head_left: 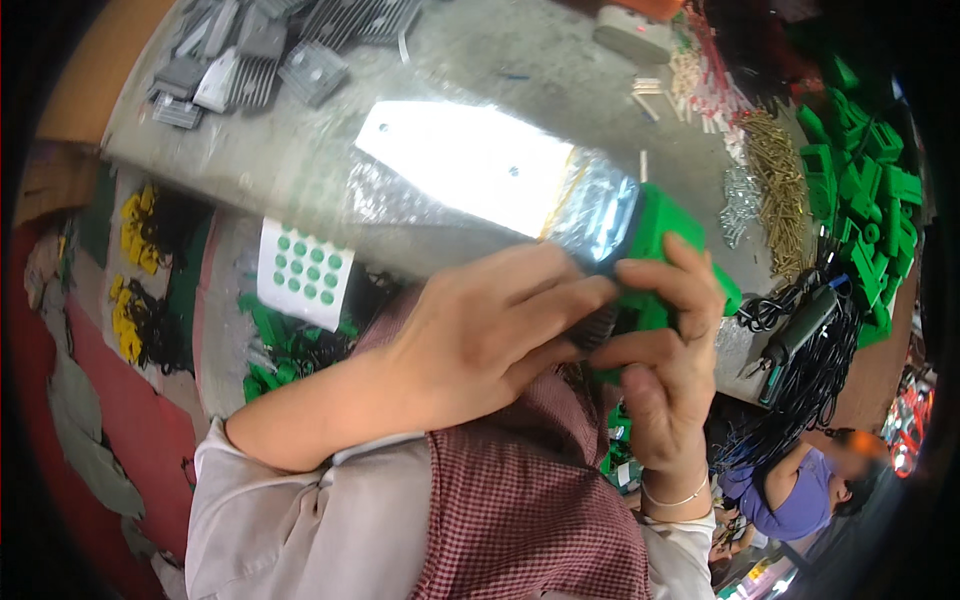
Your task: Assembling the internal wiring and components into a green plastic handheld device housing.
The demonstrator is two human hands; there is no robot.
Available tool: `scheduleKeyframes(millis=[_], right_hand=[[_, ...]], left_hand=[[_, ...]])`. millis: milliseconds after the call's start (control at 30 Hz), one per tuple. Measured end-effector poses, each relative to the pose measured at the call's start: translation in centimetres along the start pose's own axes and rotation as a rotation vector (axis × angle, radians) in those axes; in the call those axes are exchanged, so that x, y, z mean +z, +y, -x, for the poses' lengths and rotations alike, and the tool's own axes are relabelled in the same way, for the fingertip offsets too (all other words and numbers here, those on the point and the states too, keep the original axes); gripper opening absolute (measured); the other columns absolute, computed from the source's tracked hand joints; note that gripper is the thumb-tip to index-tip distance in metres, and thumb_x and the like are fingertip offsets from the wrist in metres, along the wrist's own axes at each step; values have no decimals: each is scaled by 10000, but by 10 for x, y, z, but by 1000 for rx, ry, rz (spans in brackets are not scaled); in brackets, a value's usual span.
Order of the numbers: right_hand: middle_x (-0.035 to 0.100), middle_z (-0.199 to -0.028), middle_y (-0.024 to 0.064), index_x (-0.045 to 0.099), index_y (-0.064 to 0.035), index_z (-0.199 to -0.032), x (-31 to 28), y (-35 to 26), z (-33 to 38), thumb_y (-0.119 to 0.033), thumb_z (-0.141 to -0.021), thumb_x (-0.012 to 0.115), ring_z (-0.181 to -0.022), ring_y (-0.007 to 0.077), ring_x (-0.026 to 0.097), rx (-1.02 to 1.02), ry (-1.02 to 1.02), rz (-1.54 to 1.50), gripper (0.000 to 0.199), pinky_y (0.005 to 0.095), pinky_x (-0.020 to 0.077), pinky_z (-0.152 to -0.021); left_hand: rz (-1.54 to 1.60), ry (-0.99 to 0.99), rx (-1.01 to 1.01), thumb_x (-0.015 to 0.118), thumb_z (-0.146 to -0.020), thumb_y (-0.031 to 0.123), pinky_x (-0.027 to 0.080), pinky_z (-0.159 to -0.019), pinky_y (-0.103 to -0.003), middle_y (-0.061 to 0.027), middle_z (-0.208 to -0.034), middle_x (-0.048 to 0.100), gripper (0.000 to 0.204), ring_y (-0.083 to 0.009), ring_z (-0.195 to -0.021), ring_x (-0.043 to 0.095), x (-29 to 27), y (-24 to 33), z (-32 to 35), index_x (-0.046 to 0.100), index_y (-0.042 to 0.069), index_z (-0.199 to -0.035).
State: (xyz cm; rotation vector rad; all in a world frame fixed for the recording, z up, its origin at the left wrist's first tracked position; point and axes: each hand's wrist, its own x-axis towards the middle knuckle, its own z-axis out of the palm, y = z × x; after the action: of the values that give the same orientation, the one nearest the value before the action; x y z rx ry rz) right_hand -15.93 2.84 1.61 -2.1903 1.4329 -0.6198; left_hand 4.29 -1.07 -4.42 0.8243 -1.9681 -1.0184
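Note:
My two hands hold a green housing (660, 225) with a clear, shiny front part (605, 215), just over the table's near edge. My left hand (500, 330) reaches in from the left, its fingers bent against a dark ribbed piece (597, 325) at the near side of the housing. Around the right side curl the fingers of my right hand (668, 350), with the thumb below. A glaring white tapered panel (470, 165) with two small holes extends left from the clear part. Whether it is joined to it, I cannot tell.
Grey ribbed metal parts (255, 55) lie far left. Brass screws (775, 190), silver screws (740, 205) and green plastic parts (870, 200) are at right, near an electric screwdriver (800, 330) and black cables (825, 375). A green-dotted sheet (305, 272) overhangs the near edge. Another person (800, 490) sits lower right.

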Motion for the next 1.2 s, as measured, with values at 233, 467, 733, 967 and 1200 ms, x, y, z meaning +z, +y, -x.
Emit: scheduleKeyframes(millis=[233, 467, 733, 967, 1200], right_hand=[[568, -1302, 114, 656, -129, -850, 8, -2, -1, -383, -982, 485, -1362, 370, 372, 10, 61, 52, 334, 591, 167, -1145], [545, -1345, 173, 573, -76, -953, 1, -4, -8, -365, -1004, 470, -1397, 410, 341, -5, 5, 57, 311, 518, 208, -1150], [441, -1497, 166, 494, -39, -1354, -11, 12, 5, -368, -985, 517, -1437, 339, 342, 18, -51, -205, 495, 510, 137, -1194], [358, -1545, 166, 301, 31, -1502, -15, 16, 2, -237, -981, 542, -1428, 280, 360, 104, 154, -668, 634, 398, 267, -1170], [597, -1298, 166, 639, -27, -1102, -22, 53, 16, -34, -871, 563, -1210, 356, 561, -20, 387, -61, 244, 418, 438, -1028]], left_hand=[[28, 122, 89, 760, -663, 49, 502, -642, -364, -84, -900, 619, 447, -293, -776, 631, 8, -5, -3, 666, 71, -1100], [30, 135, 156, 760, -690, 18, 525, -687, -361, -121, -930, 633, 454, -297, -806, 648, 5, -7, -5, 662, 29, -1133], [8, 58, 174, 772, -718, 34, 536, -742, -348, -137, -1003, 638, 487, -294, -850, 649, 5, -10, -2, 635, -1, -1184], [-265, 53, 384, 839, -544, 160, 481, -979, -457, -147, -1342, 569, 791, -380, -1176, 579, -10, 25, -15, 601, 69, -1292], [-500, -120, 447, 811, -690, 355, 447, -1031, -463, -191, -1399, 543, 747, -406, -1299, 512, 1, 9, -25, 578, 38, -1325]])
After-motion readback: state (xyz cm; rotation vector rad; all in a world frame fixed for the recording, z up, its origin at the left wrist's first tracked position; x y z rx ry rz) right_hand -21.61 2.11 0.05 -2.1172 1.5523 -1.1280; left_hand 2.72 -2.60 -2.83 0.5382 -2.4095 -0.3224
